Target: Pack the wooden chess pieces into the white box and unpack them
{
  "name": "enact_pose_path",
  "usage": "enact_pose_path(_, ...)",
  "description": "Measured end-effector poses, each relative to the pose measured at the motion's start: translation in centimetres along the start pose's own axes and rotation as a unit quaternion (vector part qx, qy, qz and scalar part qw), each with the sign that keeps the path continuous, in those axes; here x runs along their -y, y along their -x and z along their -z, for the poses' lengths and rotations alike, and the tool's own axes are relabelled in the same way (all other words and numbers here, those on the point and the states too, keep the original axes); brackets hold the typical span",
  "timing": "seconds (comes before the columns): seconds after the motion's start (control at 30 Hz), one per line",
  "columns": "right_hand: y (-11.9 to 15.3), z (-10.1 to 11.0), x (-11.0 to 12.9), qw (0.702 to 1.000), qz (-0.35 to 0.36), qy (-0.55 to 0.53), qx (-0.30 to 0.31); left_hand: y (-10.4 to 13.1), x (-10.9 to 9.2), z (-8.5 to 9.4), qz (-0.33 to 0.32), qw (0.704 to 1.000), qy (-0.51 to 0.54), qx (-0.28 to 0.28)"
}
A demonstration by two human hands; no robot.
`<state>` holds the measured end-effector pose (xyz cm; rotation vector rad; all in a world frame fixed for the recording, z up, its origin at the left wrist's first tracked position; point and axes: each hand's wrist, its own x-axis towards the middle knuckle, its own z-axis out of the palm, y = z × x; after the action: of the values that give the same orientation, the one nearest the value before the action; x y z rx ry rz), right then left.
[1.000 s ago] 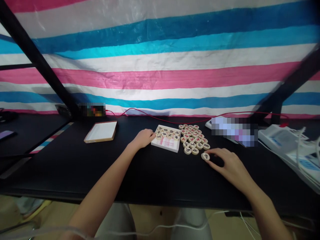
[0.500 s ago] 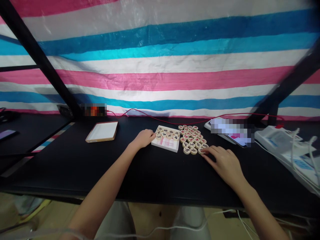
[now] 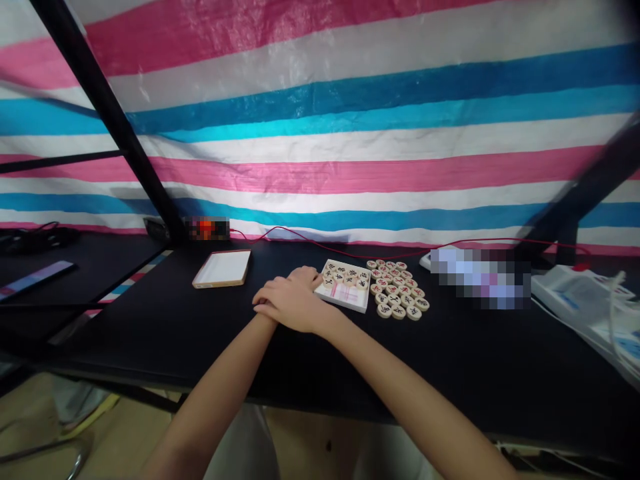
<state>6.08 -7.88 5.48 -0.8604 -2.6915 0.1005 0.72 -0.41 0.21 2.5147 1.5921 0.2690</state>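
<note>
A white shallow box [image 3: 345,300] on the black tabletop holds several xiangqi pieces [image 3: 340,272] in its far half, and a pink printed pattern shows on its bare floor. My left hand [image 3: 306,273] is at the box's left wall, fingers closed on that edge. Across my left wrist lies my right hand [image 3: 290,303], its fingers laid over the wrist with no piece in them. Part of the left hand is hidden beneath it. Right of the box, more round wooden pieces [image 3: 395,290] stand in close rows, red characters farther away and black ones nearer.
The box lid [image 3: 223,269] lies at the left with its white inside up. A blurred phone-like object [image 3: 475,277] and a white power strip [image 3: 590,307] with cables are on the right. A red cable [image 3: 320,248] runs along the striped sheet [image 3: 350,173] at the back.
My right hand has left the nearest pieces on the right and moved left across onto my left wrist. The left hand stays at the box. The view has turned slightly left.
</note>
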Motion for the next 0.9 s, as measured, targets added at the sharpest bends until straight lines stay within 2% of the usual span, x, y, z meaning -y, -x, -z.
enact_pose_path(0.07,-2.5,-1.5,0.2,0.998,-0.005,0.026,0.058,0.0,0.0,0.0,-0.004,1.0,-0.005,-0.003)
enact_pose_path(0.13,-3.7,-2.5,0.6,0.994,0.005,0.029,0.101,-0.1,0.2,0.0,-0.028,1.0,-0.01,-0.002)
enact_pose_path(0.27,-3.6,-3.4,2.0,0.988,0.033,-0.019,0.147,-0.1,0.6,-0.2,-0.07,0.997,-0.014,-0.013)
enact_pose_path(0.5,-2.7,-3.7,3.6,0.989,0.06,-0.106,0.084,-0.1,0.5,-0.4,-0.063,0.998,-0.023,-0.01)
enact_pose_path(0.9,-2.3,-4.4,2.6,0.991,0.072,-0.113,-0.017,-0.1,0.7,-0.5,-0.079,0.996,-0.037,-0.022)
